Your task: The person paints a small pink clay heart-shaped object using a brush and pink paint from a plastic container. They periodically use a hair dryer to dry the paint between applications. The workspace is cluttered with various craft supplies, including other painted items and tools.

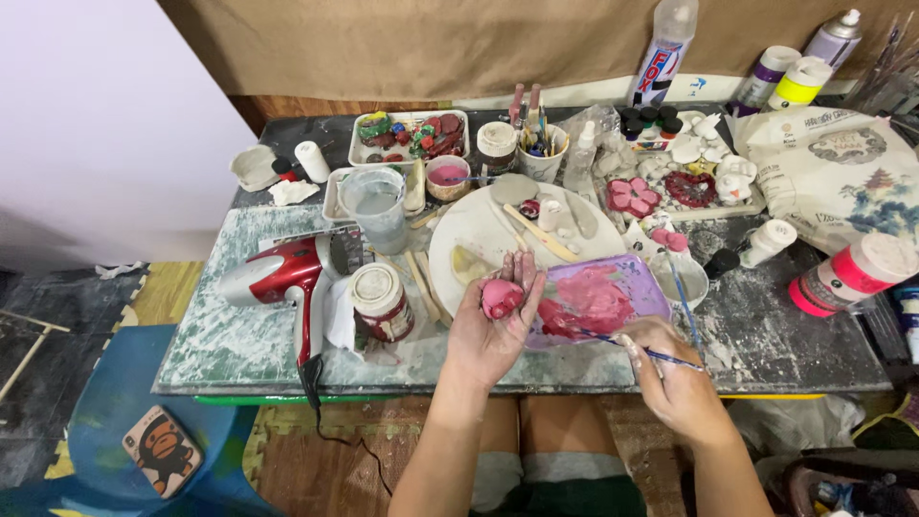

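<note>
Painting step, we judge. Our left hand (490, 325) cups a pink clay piece (501, 298) near the tabletop's (239, 335) front edge; right hand (670, 375) pinches a thin brush (622, 343) over the purple palette (637, 287). Next needs a steady, paint-loaded tip.

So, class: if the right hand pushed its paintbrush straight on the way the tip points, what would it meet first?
Probably the red paint on the purple palette: the right hand aims the paintbrush up-left toward it, though the tip's height above it is unclear.
</note>
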